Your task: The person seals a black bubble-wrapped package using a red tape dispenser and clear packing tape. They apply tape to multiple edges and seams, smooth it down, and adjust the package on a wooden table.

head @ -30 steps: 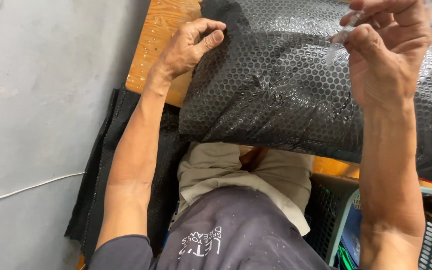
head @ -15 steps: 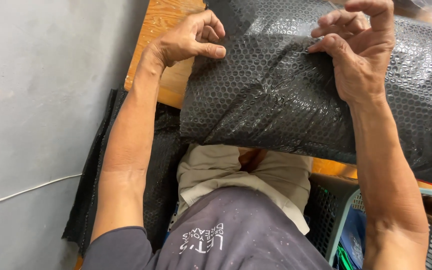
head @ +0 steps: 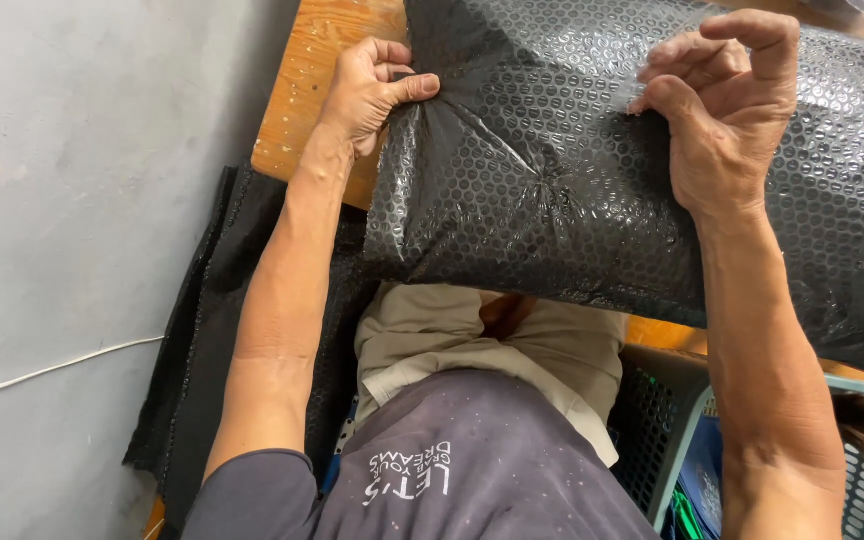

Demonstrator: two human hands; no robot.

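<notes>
We see the black bubble-wrapped parcel lying on the wooden worktop, long axis running from 10 to 4 o'clock. Left hand is closed, pinching a gathered fold of wrap at the parcel's 9 o'clock edge. Right hand rests on top towards 1 o'clock, fingers curled, pinching the film. Grey wall at 9; plastic crates below at 5.

Grey concrete floor – crossed by 1 white cable – under a wooden table.
</notes>
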